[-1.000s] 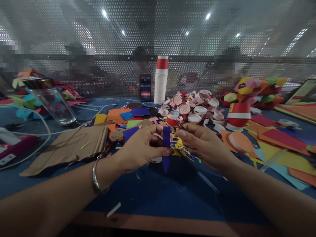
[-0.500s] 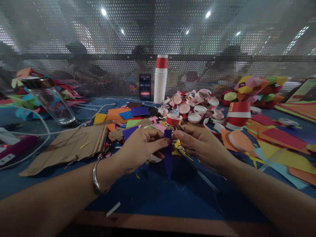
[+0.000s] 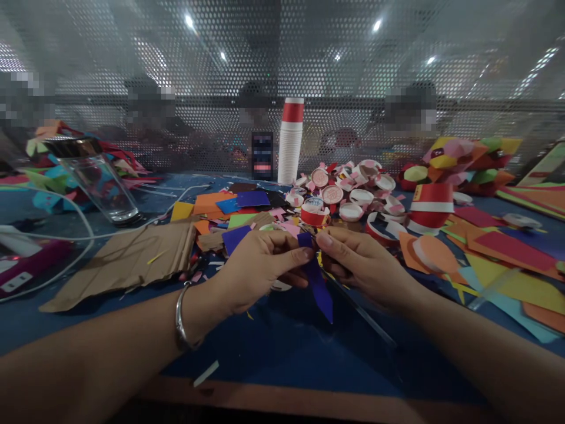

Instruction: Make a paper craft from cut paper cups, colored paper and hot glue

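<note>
Between thumb and fingers, my left hand grips a blue-violet paper strip near its upper part. The strip hangs tilted, its pointed lower end toward the lower right. My right hand is closed in a pinch at the strip's top right edge, the fingertips close against the left hand's; its curled fingers are partly hidden. Below the right hand a clear thin rod slants over the blue table. Just beyond the hands stands a cut red-and-white paper cup piece.
Cut cup bottoms are heaped behind the hands, near a tall stack of paper cups. Cardboard and a glass bottle are on the left. Coloured paper sheets and a red cup occupy the right.
The blue strip has swung from hanging straight to slanting, its point now farther right. My right fingertips have closed in on its top edge; the dark pointed thing seen by them no longer shows.
</note>
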A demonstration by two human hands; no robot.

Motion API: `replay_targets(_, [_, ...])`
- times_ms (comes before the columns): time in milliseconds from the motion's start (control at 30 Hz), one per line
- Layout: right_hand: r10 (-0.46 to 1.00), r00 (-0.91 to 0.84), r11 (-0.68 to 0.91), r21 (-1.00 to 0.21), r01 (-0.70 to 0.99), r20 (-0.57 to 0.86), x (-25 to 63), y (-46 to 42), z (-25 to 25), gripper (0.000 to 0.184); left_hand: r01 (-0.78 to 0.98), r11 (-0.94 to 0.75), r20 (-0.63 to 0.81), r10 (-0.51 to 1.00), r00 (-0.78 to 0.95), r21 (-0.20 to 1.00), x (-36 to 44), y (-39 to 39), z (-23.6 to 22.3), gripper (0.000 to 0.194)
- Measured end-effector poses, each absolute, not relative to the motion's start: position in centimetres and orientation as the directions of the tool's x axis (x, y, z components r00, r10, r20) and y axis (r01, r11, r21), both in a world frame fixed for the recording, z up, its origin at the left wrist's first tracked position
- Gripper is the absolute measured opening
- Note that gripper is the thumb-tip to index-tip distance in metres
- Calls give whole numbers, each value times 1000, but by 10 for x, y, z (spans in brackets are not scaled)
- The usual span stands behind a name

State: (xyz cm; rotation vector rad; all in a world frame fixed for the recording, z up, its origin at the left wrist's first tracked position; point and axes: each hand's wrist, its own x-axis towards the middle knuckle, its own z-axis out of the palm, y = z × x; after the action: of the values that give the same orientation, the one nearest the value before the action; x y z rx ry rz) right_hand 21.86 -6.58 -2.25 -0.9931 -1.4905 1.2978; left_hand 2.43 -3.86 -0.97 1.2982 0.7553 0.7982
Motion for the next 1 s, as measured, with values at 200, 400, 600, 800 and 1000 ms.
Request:
replay_targets(200, [945,-299,138,-990,-1,132,220,-65,-25,46,-72,134,-75,840,537,988,28,-42,-10,40])
replay_targets(400, [948,-288,149,-989,17,138,217,-67,-20,51,-101,160,-78,831,551,982,30,-45,-10,36])
replay_targets(600, [950,-294,127,-991,44,108,219,-67,-20,52,-38,177,-130,838,530,984,29,-44,-8,46])
replay_targets(800, [950,-299,100,-995,19,89,220,-66,-22,51,-8,133,-107,833,544,991,26,-45,-9,53])
replay_targets(1000, [947,-314,74,-997,-7,73,221,-67,-21,53,22,82,-81,829,553,996,24,-45,-11,37])
